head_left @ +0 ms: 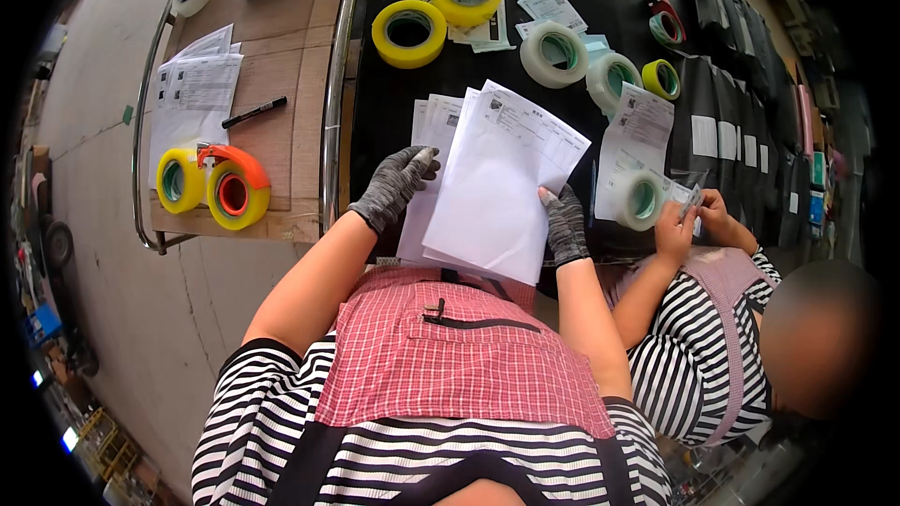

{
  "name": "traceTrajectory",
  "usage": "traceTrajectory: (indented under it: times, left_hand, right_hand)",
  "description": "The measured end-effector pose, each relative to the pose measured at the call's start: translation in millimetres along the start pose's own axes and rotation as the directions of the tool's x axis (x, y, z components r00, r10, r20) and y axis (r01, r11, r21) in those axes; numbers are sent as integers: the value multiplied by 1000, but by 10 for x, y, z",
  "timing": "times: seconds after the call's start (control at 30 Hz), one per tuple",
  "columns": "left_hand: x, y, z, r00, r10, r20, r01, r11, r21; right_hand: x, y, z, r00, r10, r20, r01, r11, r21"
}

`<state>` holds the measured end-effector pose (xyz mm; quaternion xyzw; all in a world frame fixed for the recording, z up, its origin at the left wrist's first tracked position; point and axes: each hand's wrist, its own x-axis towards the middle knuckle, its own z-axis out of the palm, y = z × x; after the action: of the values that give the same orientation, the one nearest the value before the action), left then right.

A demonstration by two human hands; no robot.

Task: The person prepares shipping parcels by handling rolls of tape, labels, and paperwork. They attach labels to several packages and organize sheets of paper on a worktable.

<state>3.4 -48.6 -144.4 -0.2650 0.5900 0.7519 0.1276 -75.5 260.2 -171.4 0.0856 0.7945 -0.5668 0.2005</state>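
Observation:
My right hand [565, 223], in a grey fingerless-tipped glove, grips the right edge of a small stack of printed paper sheets [497, 192], thumb on top. The sheets tilt above the black table, close to my red checked apron. Behind their left side, more printed sheets [417, 225] show partly covered. My left hand [392, 187], gloved alike, lies at the left edge of these rear sheets with thumb and fingers drawn together. Whether paper is pinched in it is hidden.
Yellow tape rolls [409, 35] and clear tape rolls [553, 54] lie on the black table [375, 112]. At right, a co-worker's hands [677, 228] hold a small clear packet. Left, a wooden cart [291, 141] carries papers, a black marker [254, 112] and a red tape dispenser [239, 167].

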Motion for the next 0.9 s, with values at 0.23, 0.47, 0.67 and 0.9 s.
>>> traceTrajectory:
  times: [0.23,0.47,0.67,0.9]
  left_hand:
    - [137,-271,75,985,-172,-12,163,950,-267]
    - [187,-331,104,978,-150,-143,154,988,20]
    - [197,-365,75,982,-124,-145,135,988,71]
    - [191,-340,102,979,-141,-146,153,985,80]
  right_hand:
    - [-1,85,34,996,-76,38,76,997,-12]
    - [-46,176,-459,1000,-4,-12,3,992,-126]
    - [-283,266,-889,984,-37,-177,-24,943,-331]
    - [-409,379,-1026,955,-170,-243,51,902,-429]
